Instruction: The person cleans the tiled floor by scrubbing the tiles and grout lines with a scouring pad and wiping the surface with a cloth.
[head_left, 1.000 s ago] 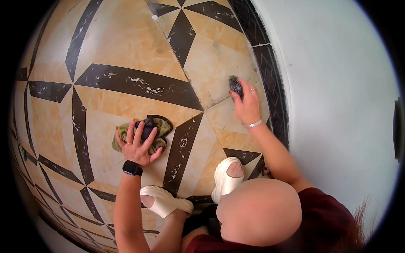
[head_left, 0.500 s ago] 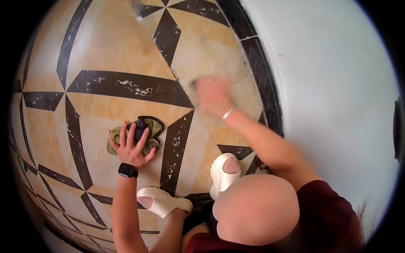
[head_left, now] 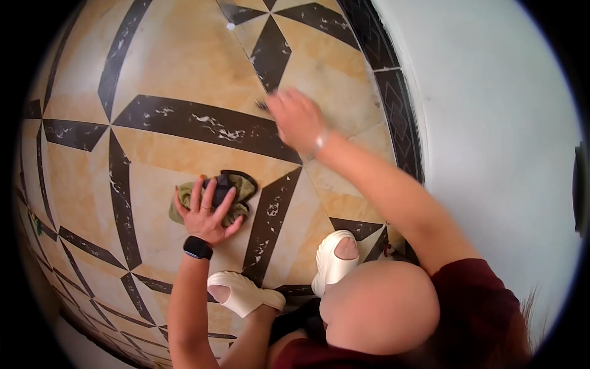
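While the left hand (head_left: 208, 215) lies palm down on the cloth (head_left: 239, 210), its fingers are spread apart across the folds and point away from the body. The cloth is green with a dark patch under the fingers and a black edge; it is bunched on the floor (head_left: 153, 197), showing on both sides of the hand and just beyond the fingertips. Whether any fold is pinched cannot be told. A ring sits on one finger, a dark watch (head_left: 197, 247) on the wrist.

Right hand (head_left: 298, 120): farther from the body than the left and to its right, slightly blurred. Fingers are curled together around the scourer (head_left: 262, 104); only a small dark, wiry end shows, just left of the fingertips, over a dark band of the tile pattern. The rest is hidden by the hand. A silver bracelet (head_left: 320, 140) circles the wrist.

To the right of the right hand, and apart from it, runs the dark border (head_left: 402, 123), with the pale wall (head_left: 491, 123) beyond. Nearer the body than both hands are two cream slippers (head_left: 332, 264), worn on the feet, one nearly below the left hand's watch.
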### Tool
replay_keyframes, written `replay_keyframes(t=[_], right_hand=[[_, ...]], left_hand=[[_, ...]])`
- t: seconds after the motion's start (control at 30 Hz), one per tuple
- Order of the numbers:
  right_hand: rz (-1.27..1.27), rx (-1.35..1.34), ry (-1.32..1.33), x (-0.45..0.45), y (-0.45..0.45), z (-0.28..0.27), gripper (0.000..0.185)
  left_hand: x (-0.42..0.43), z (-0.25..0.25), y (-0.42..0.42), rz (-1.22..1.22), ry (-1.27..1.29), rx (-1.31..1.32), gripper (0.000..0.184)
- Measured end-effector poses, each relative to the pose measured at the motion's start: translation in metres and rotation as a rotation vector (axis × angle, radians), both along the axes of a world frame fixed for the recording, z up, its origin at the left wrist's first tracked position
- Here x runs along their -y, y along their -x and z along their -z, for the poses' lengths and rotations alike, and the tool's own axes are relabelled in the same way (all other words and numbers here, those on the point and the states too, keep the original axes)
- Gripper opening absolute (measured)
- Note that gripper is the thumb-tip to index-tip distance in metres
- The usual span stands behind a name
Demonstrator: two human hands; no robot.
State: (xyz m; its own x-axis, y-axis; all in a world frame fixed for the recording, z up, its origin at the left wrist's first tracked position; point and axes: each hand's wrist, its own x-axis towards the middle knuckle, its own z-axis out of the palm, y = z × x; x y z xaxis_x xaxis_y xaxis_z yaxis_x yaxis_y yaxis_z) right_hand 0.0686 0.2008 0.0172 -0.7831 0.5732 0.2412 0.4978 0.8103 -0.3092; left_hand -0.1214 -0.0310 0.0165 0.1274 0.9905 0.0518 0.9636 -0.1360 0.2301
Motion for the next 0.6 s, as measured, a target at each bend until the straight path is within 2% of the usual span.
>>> replay_keyframes(t=[0.1,0.23,0.27,0.37,0.4,0.43,0.5,0.53,0.6], right_hand=[[-0.139,0.042,0.065,0.030,-0.037,-0.004,0.027],[-0.147,0.047,0.008,-0.027,0.008,0.001,0.024],[-0.066,-0.038,0.000,-0.027,0.017,0.005,0.022],[-0.097,-0.083,0.045,0.018,-0.015,0.009,0.021],[-0.142,0.033,0.130,0.021,-0.019,0.006,0.023],[-0.187,0.061,0.123,0.007,-0.007,0.000,0.020],[-0.208,-0.100,-0.088,-0.051,0.052,0.005,0.011],[-0.100,0.065,-0.033,-0.085,0.085,0.019,0.011],[-0.016,0.025,-0.078,-0.145,0.142,0.033,0.012]], left_hand=[[-0.002,0.003,-0.001,-0.015,-0.035,0.012,0.050],[-0.018,-0.001,-0.014,-0.114,-0.026,-0.005,0.057],[-0.028,-0.006,-0.016,-0.128,0.022,-0.001,0.062],[-0.056,-0.001,-0.015,-0.257,-0.034,0.109,0.062],[-0.064,-0.002,-0.018,-0.297,0.035,0.090,0.066],[-0.070,0.003,-0.023,-0.314,-0.004,0.055,0.067],[-0.084,0.007,-0.031,-0.333,-0.026,0.035,0.067],[-0.088,0.007,-0.032,-0.324,-0.046,0.040,0.067],[-0.091,0.005,-0.027,-0.298,-0.047,0.056,0.065]])
